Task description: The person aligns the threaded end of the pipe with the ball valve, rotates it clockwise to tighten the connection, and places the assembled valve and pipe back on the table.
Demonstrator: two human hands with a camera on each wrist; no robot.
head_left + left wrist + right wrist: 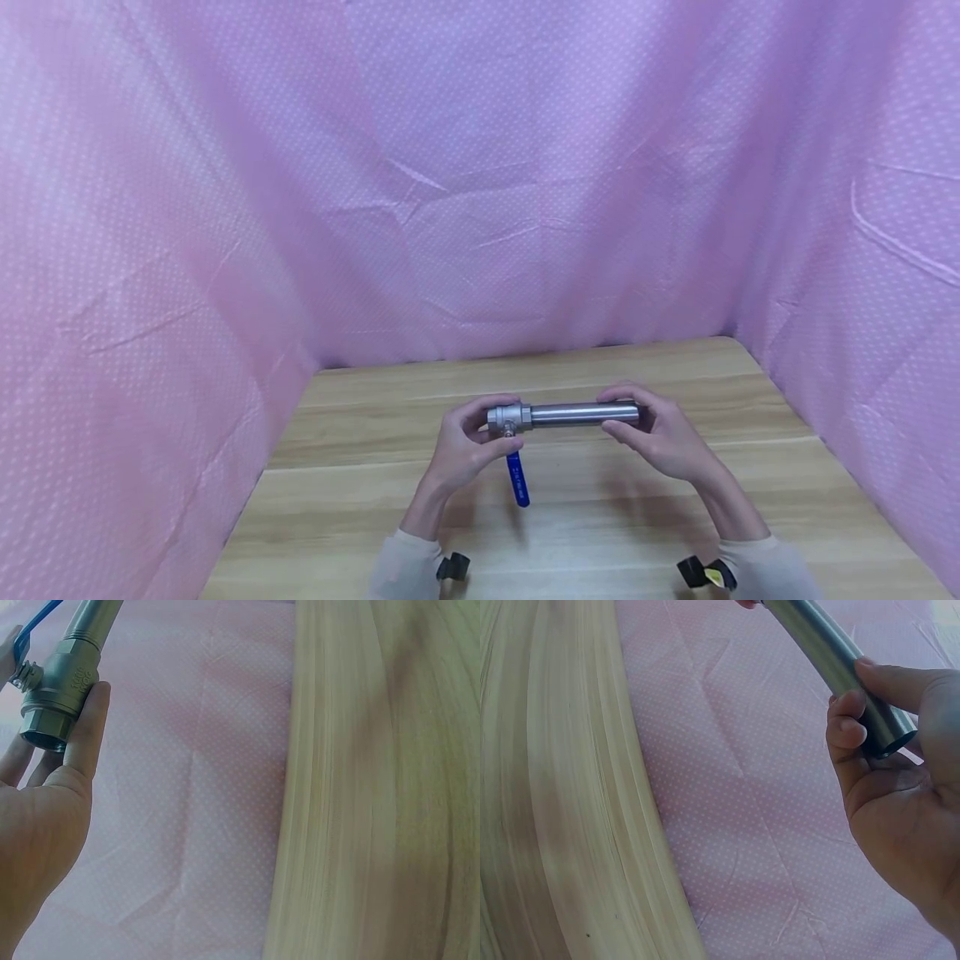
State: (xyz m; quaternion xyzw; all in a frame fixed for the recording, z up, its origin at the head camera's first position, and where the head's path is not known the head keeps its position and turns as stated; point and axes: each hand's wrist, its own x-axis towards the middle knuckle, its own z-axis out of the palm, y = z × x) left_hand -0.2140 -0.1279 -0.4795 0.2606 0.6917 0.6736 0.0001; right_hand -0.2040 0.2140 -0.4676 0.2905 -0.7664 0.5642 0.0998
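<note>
A metal ball valve (510,417) with a blue lever handle (517,480) is joined to a straight steel pipe (581,414). Both are held level above the table. At the valve end, my left hand (463,450) grips the valve body, its thumb by the base of the lever, which points down toward me. Around the pipe's free end curl the fingers and thumb of my right hand (667,437). The left wrist view shows the valve's open hex end (46,727) between the fingers. In the right wrist view, the pipe's hollow end (896,742) faces the palm.
Beneath the hands lies a wood-grain table (360,500). Pink dotted cloth (480,208) hangs behind it and along both sides, close to the table's edges. Black straps with small devices (453,567) sit at both wrists.
</note>
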